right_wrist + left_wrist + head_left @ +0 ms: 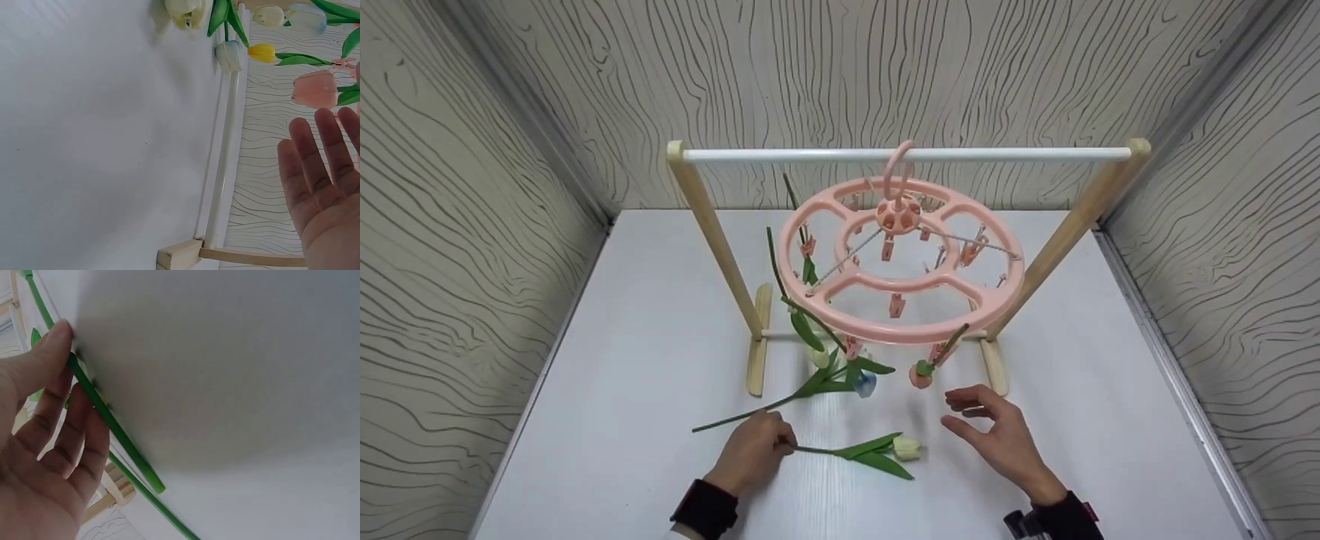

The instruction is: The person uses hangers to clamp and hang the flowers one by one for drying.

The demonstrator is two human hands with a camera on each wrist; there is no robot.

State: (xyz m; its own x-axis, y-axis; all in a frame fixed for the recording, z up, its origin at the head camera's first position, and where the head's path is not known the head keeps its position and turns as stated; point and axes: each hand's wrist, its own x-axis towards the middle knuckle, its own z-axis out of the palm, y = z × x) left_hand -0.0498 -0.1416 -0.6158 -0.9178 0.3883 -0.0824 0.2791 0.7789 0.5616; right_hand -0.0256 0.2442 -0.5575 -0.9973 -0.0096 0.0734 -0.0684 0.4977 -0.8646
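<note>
My left hand (pixel 754 452) pinches the green stem of a white artificial tulip (pixel 907 448) between thumb and fingers, low over the white table. The tulip's head points right. In the left wrist view the stem's cut end (pixel 158 486) sticks out past the fingers. My right hand (pixel 997 435) holds nothing; its fingers are spread apart, just right of and below a hanging pink tulip (pixel 920 374). That tulip is clipped to a round pink clothespin hanger (pixel 900 330). Another stem (pixel 727 422) with green leaves lies on the table beyond my left hand.
The hanger hooks over the white bar (pixel 780 155) of a wooden stand (pixel 712 247). Several tulips hang at its left and front, among them a yellow one (pixel 261 53). A pale blue tulip (pixel 228 56) is low by the stand's bottom rail. Patterned walls (pixel 840 90) enclose the table.
</note>
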